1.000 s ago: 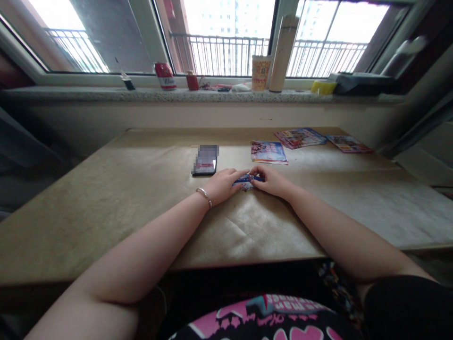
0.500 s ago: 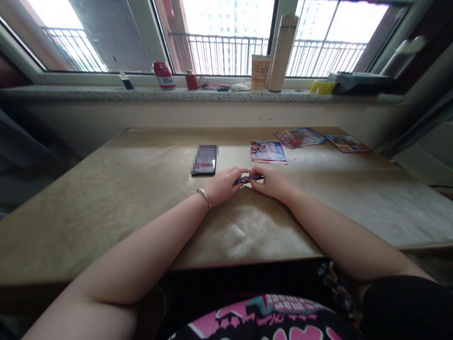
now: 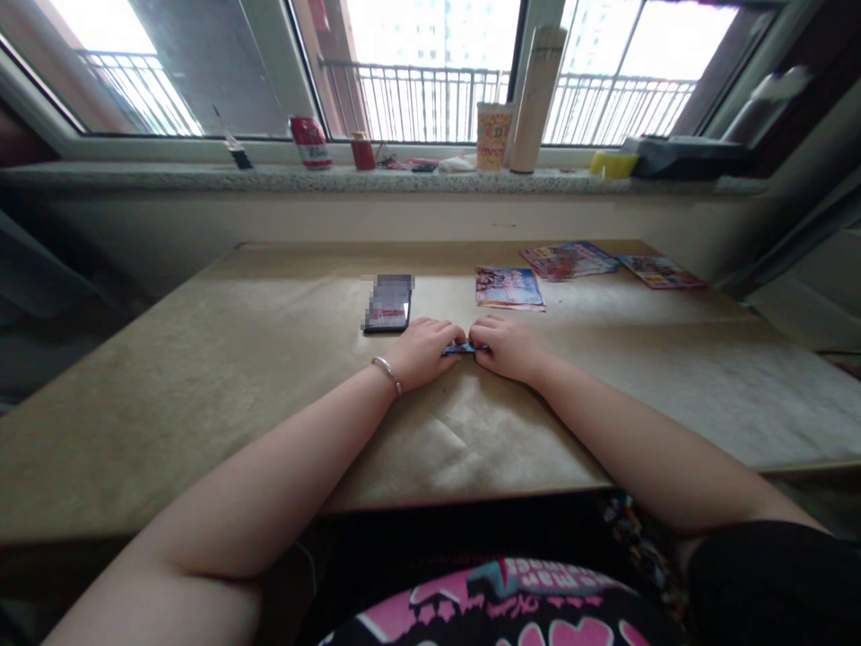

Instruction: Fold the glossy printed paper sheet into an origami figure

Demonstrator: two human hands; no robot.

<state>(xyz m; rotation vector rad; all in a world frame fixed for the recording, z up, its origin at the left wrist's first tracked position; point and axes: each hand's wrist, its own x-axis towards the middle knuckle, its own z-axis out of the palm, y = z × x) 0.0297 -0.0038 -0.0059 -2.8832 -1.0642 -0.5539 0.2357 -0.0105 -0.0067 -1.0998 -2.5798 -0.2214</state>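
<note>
Low over the middle of the table, a narrow blue strip of folded printed paper (image 3: 461, 348) stretches between my two hands. My left hand (image 3: 431, 348), with a silver bangle at the wrist, pinches its left end. Its right end is closed in the fingers of my right hand (image 3: 506, 348). The fingers cover much of the strip, so its full shape is hidden. Just beyond my left hand lies a phone (image 3: 390, 303) with a lit screen. A blue-and-red printed sheet (image 3: 509, 289) rests flat beyond my right hand.
More printed sheets (image 3: 570, 260) overlap at the table's back right, with another printed sheet (image 3: 663, 272) beside them. On the windowsill (image 3: 404, 182) stand a red can (image 3: 310, 144), a patterned cup (image 3: 493, 139), a tall cylinder (image 3: 536, 103) and a yellow item (image 3: 613, 164).
The strip has turned from dark and slightly raised to a flatter, lighter blue edge. My right fingers have curled over and moved slightly left, closer to my left hand.
</note>
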